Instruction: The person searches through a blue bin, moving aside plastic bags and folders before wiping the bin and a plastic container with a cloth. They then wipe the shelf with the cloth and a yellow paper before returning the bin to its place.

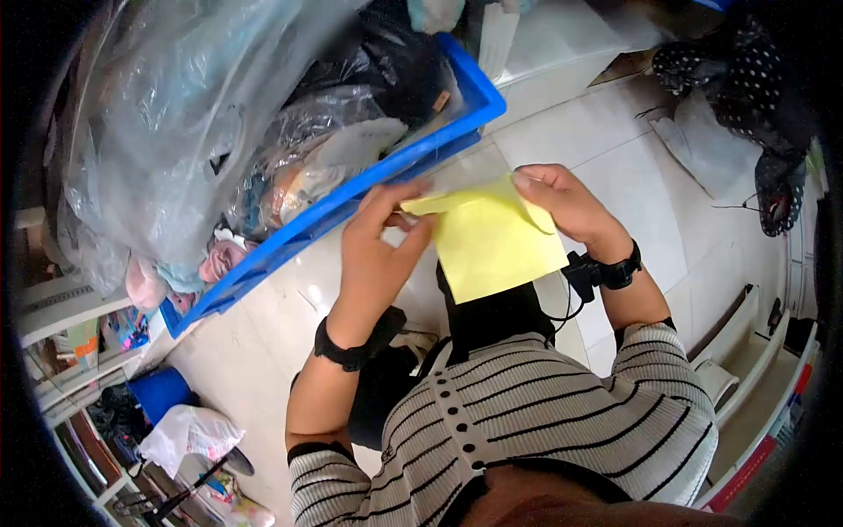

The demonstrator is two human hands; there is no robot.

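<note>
A square sheet of yellow paper (496,246) is stretched between my two hands, above my lap. My left hand (378,241) pinches its upper left corner between thumb and fingers. At the upper right corner my right hand (566,202) grips the sheet, thumb on top and the other fingers partly hidden behind. The paper's top edge is folded or curled over, and a flap shows near the right thumb. Its lower part hangs flat and free.
Left of my hands stands a blue crate (351,193) holding clear plastic bags (184,114) and a black bag. A polka-dot black cloth (746,97) is at upper right. White shelves (746,351) stand at right; a white bag (189,439) lies lower left on the tiled floor.
</note>
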